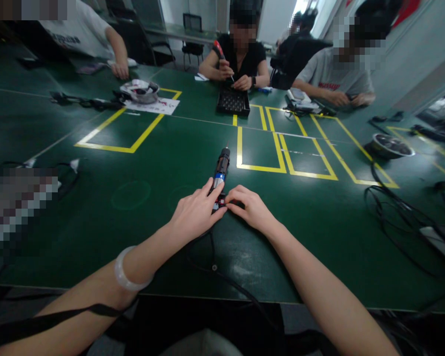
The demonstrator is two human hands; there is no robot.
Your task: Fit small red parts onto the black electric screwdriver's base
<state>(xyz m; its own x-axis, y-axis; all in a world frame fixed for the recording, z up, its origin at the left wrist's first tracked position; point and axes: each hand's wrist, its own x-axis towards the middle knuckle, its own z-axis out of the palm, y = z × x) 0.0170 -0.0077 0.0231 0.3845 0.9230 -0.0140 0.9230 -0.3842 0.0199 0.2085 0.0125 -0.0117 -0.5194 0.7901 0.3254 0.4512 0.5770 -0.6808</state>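
An electric screwdriver (221,170), dark with a blue band, lies on the green table in front of me, its bit pointing away. My left hand (196,210) rests over its rear half, with fingers and thumb around the body. From the other side, my right hand (252,208) reaches in with thumb and index finger pinched near the tail end. A small red and white patch (221,201) shows between the two hands. Whatever the right fingertips pinch is too small and covered to make out. A black cable (241,288) runs toward me from beneath my left hand.
Yellow tape rectangles (261,169) mark the green table (159,173). A black tray (233,104) stands before a co-worker opposite. Metal bowls (391,147) sit at right and, on paper, a bowl (140,92) at left. Loose black cables (389,212) lie at right. Other people sit around.
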